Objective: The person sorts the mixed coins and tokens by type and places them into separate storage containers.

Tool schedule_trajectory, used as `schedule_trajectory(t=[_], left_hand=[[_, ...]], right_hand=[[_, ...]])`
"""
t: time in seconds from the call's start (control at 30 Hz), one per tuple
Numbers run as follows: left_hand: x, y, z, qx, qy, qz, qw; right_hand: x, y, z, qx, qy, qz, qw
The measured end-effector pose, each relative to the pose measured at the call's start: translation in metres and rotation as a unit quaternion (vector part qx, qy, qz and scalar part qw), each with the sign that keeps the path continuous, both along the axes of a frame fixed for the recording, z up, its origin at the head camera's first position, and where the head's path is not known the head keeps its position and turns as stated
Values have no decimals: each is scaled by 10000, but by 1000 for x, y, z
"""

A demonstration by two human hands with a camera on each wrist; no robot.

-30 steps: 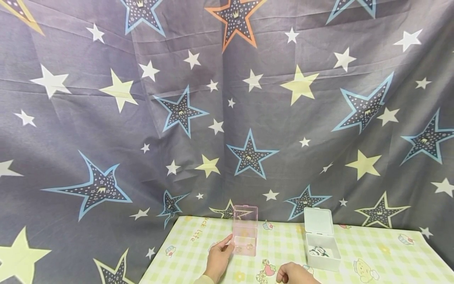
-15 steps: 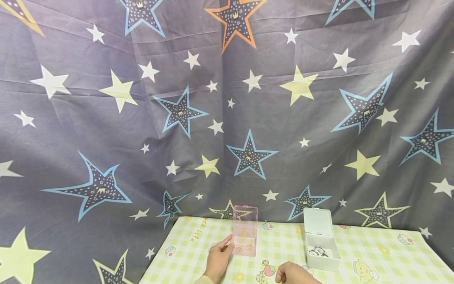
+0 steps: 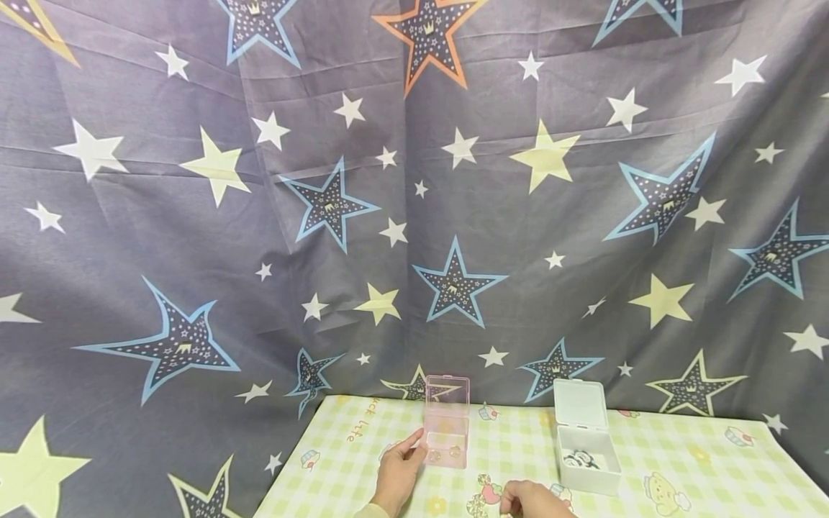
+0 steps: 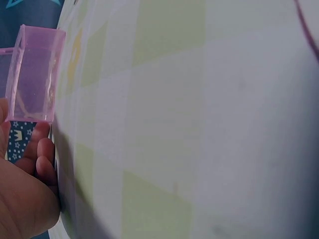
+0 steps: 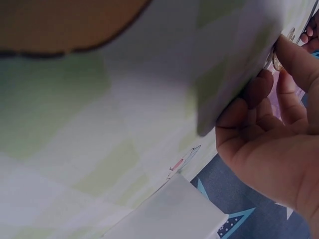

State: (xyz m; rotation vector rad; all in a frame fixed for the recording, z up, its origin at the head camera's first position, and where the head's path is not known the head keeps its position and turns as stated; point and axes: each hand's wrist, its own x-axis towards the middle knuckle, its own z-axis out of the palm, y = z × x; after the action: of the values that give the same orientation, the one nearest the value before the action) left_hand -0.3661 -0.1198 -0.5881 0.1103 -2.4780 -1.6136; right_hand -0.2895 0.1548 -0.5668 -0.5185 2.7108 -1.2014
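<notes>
My left hand (image 3: 396, 476) rests at the left side of the open, clear pink box (image 3: 447, 459), its extended fingers touching the wall; the left wrist view shows this box (image 4: 37, 74) just ahead of the fingers. Two round gold-flecked pieces (image 3: 455, 452) lie inside. Low over the tablecloth, my right hand (image 3: 534, 499) has its fingers bent beside a cluster of gold glittery pieces (image 3: 477, 506). Between its thumb and index finger a gold glittery round piece (image 5: 277, 62) shows in the right wrist view, partly hidden by the fingers.
To the right stands an open white box (image 3: 589, 480) with several black-and-white pieces (image 3: 578, 459) inside, its lid raised. A green checked tablecloth (image 3: 706, 475) covers the table. Behind its back edge hangs a grey star-patterned curtain (image 3: 492, 216).
My right hand has shifted slightly left, closer to the gold cluster. My left hand stays at the pink box, and both boxes remain in place.
</notes>
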Motion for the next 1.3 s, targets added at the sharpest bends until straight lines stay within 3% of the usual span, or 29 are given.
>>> schedule_trajectory(t=[0.3, 0.6, 1.03, 1.3], left_hand=[[2, 0, 3, -6, 52, -60, 10000], [1, 0, 2, 27, 19, -72, 10000], [-4, -1, -7, 30, 71, -45, 10000], [-5, -2, -7, 41, -3, -67, 10000]], right_hand=[[0, 6, -7, -190, 114, 251, 9994], [-2, 13, -14, -1158, -101, 825, 9898], [-1, 18, -12, -1176, -491, 724, 9892], [-2, 19, -12, -1250, -540, 722, 9881]])
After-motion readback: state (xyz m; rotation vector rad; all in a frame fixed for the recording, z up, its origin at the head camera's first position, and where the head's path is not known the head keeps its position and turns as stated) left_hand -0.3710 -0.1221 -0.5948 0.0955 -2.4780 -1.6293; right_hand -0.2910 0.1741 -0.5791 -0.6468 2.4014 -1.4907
